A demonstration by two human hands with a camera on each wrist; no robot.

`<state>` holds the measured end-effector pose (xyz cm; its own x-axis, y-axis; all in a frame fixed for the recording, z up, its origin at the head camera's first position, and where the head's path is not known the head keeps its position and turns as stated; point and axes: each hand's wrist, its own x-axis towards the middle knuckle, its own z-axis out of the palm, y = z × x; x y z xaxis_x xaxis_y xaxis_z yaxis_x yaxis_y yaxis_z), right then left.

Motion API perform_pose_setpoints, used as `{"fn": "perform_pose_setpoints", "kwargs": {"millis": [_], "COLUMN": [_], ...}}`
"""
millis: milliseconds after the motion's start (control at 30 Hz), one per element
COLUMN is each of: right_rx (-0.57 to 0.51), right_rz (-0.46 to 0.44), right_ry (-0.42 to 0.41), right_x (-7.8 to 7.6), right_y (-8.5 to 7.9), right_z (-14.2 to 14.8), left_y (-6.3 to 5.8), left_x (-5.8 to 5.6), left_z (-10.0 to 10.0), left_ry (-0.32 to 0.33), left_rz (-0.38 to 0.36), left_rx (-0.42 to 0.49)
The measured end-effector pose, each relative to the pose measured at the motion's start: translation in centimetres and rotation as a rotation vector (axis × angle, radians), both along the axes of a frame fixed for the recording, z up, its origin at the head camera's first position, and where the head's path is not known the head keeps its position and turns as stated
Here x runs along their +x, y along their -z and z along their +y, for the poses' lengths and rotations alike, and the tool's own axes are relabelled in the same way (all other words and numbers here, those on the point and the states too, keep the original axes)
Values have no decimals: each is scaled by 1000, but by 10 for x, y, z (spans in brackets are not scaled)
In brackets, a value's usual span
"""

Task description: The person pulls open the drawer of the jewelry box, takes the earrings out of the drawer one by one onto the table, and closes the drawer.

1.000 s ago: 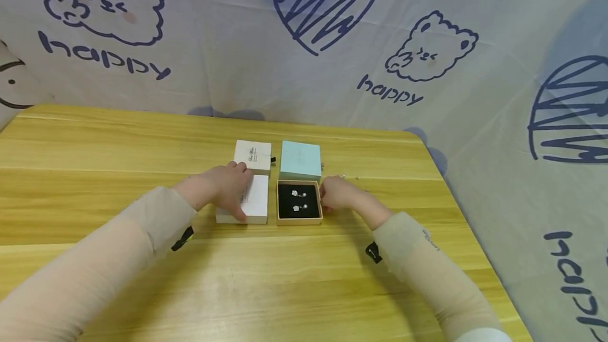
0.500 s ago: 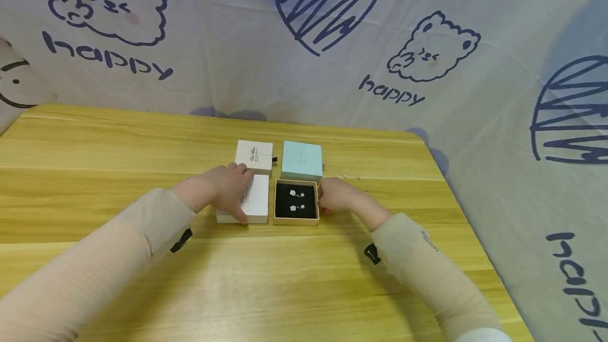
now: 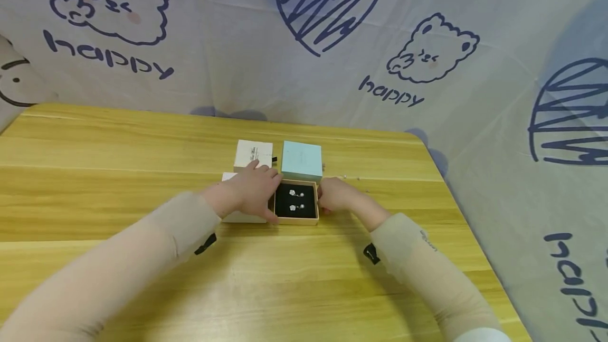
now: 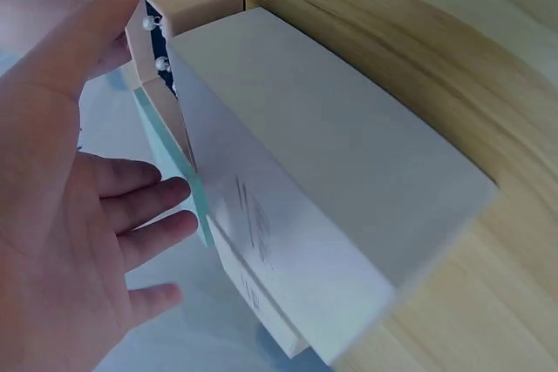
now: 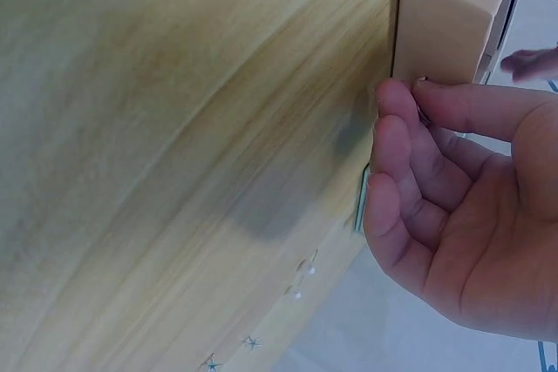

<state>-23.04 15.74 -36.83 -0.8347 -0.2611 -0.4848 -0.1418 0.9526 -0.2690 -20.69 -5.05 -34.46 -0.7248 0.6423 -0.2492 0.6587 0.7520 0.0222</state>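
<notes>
A tan box (image 3: pixel 295 221) with a black insert (image 3: pixel 285 214) stands at the middle of the table, and two pearl earrings (image 3: pixel 293 207) lie on the insert. At its right side my right hand (image 3: pixel 336 194) pinches a tiny dark tab (image 5: pixel 424 114) between thumb and forefinger. My left hand (image 3: pixel 250 189) is held with fingers spread above a white box (image 4: pixel 323 137), its fingertips at the tan box's left edge; whether they touch it I cannot tell. The left hand hides much of the white box.
Behind stand a cream box (image 3: pixel 247 153) with a black tab and a light blue box (image 3: pixel 301 160). Small pearl earrings (image 5: pixel 303 278) and star-shaped earrings (image 5: pixel 251 342) lie on the table right of the boxes. A printed cloth (image 3: pixel 228 25) hangs behind the table.
The tan box shifted slightly left between the two earlier frames, the right hand with it. Since then my left hand has moved right, from the white box to the tan box's left edge.
</notes>
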Motion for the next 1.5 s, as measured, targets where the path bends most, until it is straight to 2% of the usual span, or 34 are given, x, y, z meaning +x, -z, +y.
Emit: {"fn": "perform_pose_setpoints", "kwargs": {"millis": [200,333,533,667,767,833,1000,1100,1233,1500], "right_rx": [5,3,9,70,70,46,6,20,35,53], "right_rz": [-1,-7,35,177,283,316,306,331,357,372], "right_ry": [-8,-1,-22,-63,-104,-164,-347,-412,-426,-418], "right_x": [-2,-2,-1,-2,-4,-3,1,4,7,7], "right_y": [1,3,-1,-11,-19,-22,-15,-8,-3,-2], "right_z": [-3,-4,0,5,4,0,-15,-19,-22,-24], "left_y": [8,11,11,12,12,10,6,5,3,2], "left_x": [-10,-11,-14,-17,-18,-18,-16,-16,-15,-15], "left_z": [9,13,17,17,17,18,21,23,24,29], "left_ry": [-41,-48,-71,-82,-88,-95,-106,-106,-108,-102], "left_rz": [0,14,10,-4,-14,-24,-40,-45,-48,-40], "left_rx": [-58,-84,-74,-61,-60,-52,-38,-43,-45,-75]}}
